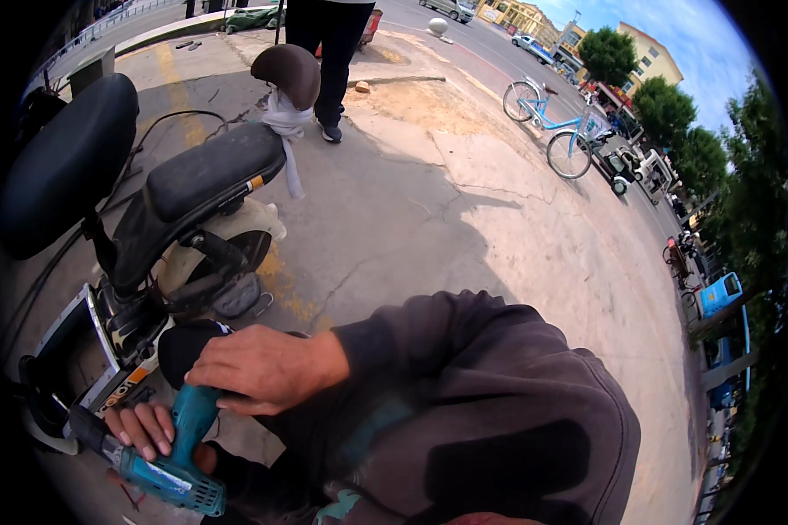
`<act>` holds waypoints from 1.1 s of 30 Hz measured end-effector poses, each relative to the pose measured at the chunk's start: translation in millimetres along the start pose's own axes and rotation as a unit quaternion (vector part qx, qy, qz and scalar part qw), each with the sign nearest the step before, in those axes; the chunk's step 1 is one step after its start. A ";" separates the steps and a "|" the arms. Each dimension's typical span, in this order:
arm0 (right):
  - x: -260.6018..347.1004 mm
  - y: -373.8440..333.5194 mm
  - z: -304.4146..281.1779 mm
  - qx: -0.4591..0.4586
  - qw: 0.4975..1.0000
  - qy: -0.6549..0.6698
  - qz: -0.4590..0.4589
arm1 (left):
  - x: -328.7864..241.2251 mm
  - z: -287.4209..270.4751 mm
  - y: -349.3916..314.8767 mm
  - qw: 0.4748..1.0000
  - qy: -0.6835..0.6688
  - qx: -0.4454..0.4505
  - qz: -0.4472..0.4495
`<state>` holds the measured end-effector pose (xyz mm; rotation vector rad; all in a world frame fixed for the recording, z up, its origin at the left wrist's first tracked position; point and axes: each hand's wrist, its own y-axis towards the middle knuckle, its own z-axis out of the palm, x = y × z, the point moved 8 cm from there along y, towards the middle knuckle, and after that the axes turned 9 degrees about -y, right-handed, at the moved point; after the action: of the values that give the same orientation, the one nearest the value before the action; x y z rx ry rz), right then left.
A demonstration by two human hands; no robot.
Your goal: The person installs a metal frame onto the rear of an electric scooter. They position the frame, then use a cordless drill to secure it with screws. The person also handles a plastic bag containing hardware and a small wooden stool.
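A teal cordless power drill (168, 484) lies on its side low at the left, its dark nose pointing toward an electric scooter's frame (114, 341). My right hand (267, 367) is closed over the end of the drill's handle. The fingers of my left hand (144, 429) wrap over the drill's body near the front, while its palm is hidden. Right behind my right hand shows a black rounded thing (179, 350), partly covered; its kind I cannot tell. The tip of the drill's nose meets the dark area by the scooter's footboard, and contact there is unclear.
The scooter's long black seat (214, 171) and black backrest (70, 166) rise ahead. A brown saddle (286, 74) with a white cloth (284, 131) stands beyond. Someone in dark trousers (340, 52) stands behind it. A blue bicycle (552, 122) is parked farther right.
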<state>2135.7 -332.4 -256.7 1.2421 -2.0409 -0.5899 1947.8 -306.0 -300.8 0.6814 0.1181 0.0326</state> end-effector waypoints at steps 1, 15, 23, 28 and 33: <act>-1.9 0.3 2.4 0.005 1.000 -0.002 0.002 | -1.5 -2.6 0.3 1.000 0.005 0.011 -0.008; -195.8 -268.4 -46.1 0.308 0.802 -0.262 0.439 | 5.0 -49.0 10.1 0.999 -0.003 -0.010 -0.046; 63.1 -592.7 -402.4 0.657 0.082 -0.236 0.711 | -1.3 -84.2 21.3 0.997 -0.062 -0.046 0.002; 96.5 -500.7 -488.0 0.538 0.095 -0.369 0.752 | 2.7 -92.6 32.5 0.995 -0.049 -0.085 -0.003; 88.4 -408.1 -510.1 0.447 0.147 -0.452 0.758 | 13.4 -108.7 33.7 0.994 -0.083 -0.070 -0.018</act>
<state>2724.9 -611.3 -159.0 -1.9498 -2.9837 1.4520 1948.4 -210.9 -364.6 0.5397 -0.0318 -0.0511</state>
